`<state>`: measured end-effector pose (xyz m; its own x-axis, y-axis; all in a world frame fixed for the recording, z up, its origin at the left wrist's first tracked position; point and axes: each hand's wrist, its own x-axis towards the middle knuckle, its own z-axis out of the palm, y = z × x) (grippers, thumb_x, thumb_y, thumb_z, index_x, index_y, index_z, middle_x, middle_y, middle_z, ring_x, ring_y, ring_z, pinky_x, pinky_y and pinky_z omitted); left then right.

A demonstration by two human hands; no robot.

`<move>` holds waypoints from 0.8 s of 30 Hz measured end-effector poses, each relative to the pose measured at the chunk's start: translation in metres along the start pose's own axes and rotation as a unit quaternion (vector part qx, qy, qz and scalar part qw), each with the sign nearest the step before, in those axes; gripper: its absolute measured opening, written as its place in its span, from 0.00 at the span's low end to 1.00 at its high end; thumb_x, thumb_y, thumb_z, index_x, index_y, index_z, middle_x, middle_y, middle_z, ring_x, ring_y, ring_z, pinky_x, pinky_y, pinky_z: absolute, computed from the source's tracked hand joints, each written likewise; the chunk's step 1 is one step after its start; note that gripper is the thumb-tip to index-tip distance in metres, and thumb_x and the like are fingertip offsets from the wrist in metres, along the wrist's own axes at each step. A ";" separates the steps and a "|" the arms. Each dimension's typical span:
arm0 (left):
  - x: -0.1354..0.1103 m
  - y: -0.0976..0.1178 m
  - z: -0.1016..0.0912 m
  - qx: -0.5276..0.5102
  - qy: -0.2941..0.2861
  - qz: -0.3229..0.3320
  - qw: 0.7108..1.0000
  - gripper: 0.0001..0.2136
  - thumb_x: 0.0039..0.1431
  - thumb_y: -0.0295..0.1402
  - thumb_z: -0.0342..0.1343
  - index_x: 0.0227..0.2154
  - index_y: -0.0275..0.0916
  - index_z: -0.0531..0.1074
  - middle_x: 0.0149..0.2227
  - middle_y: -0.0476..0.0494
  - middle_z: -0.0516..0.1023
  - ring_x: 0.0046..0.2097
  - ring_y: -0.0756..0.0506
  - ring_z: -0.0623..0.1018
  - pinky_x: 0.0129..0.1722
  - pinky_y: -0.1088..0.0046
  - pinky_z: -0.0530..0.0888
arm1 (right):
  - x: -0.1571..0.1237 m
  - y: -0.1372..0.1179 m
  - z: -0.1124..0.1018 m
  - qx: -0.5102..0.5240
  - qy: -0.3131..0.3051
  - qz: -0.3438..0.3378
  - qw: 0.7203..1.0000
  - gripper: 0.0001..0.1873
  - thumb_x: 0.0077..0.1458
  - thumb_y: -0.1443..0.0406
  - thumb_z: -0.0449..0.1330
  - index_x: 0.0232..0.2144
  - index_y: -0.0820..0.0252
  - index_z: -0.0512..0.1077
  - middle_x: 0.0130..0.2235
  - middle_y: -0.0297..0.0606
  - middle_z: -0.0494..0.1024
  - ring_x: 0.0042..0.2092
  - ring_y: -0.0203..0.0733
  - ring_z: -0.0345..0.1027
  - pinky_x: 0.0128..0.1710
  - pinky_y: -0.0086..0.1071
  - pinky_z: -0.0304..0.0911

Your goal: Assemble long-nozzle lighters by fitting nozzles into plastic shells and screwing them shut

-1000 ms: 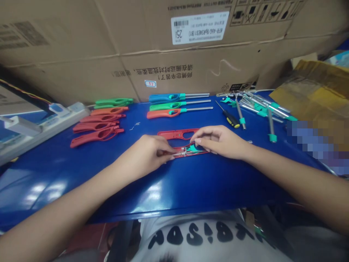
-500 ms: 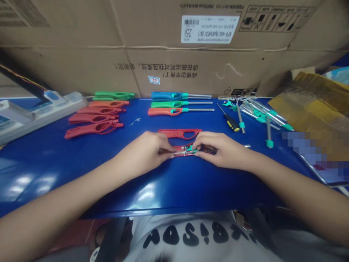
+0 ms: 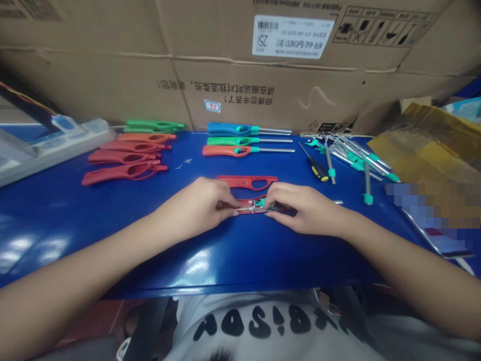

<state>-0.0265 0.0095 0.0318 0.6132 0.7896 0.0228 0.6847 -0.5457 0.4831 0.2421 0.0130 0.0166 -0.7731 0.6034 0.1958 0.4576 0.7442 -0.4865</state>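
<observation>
The shell (image 3: 246, 204) is a red half-casing lying open side up on the table (image 3: 233, 260), its left end and much of its right end hidden under the hands. A teal piece (image 3: 260, 202) and pale wires (image 3: 253, 206) lie in it, and beyond its right end a silvery tube tip (image 3: 338, 202) peeks out above the right wrist. The left hand (image 3: 205, 205) has thumb and fingers clamped on the shell's left end. The right hand (image 3: 300, 205) curls over the shell's right part, fingertips at the teal piece; how firmly they close I cannot tell.

Compared with a second ago, the right fingers are bent more and cover more of the teal piece, a dark part beside it is now hidden, and more of the tube tip shows. The left hand keeps its pinch at the same end.

Just beyond the shell lies a matching red half (image 3: 244, 181). Farther beyond are three finished lighters, blue (image 3: 229, 129), green (image 3: 225, 141) and orange (image 3: 221, 150). Well left of the shell are coloured handles (image 3: 120, 173) and small screws (image 3: 184, 163); right of it, beyond the right hand, a screwdriver (image 3: 317, 169) and piled tubes (image 3: 355, 155).
</observation>
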 end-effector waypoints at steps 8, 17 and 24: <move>0.000 0.001 -0.001 -0.002 0.000 0.015 1.000 0.09 0.60 0.31 0.62 0.42 0.44 0.84 0.35 0.45 0.83 0.34 0.45 0.80 0.38 0.70 0.75 | 0.004 0.000 -0.001 -0.014 0.028 0.074 0.997 0.02 0.62 0.66 0.60 0.36 0.59 0.72 0.34 0.36 0.75 0.33 0.36 0.67 0.33 0.29 0.60; 0.000 -0.001 -0.003 -0.020 0.003 0.018 1.000 0.09 0.61 0.33 0.59 0.41 0.44 0.84 0.37 0.46 0.84 0.36 0.46 0.81 0.40 0.71 0.75 | 0.000 0.005 -0.012 -0.012 -0.022 0.018 1.000 0.06 0.64 0.68 0.57 0.41 0.58 0.74 0.42 0.40 0.79 0.41 0.42 0.72 0.42 0.34 0.65; 0.004 -0.005 -0.001 -0.093 0.001 -0.060 0.994 0.08 0.56 0.36 0.63 0.36 0.44 0.84 0.34 0.47 0.84 0.31 0.48 0.80 0.31 0.74 0.74 | -0.001 0.006 -0.010 -0.070 -0.040 0.015 0.997 0.08 0.67 0.66 0.53 0.43 0.58 0.73 0.44 0.42 0.79 0.43 0.44 0.73 0.42 0.35 0.65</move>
<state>-0.0273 0.0159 0.0302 0.5309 0.8464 -0.0431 0.6677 -0.3864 0.6363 0.2498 0.0198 0.0220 -0.7879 0.6055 0.1120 0.5336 0.7621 -0.3668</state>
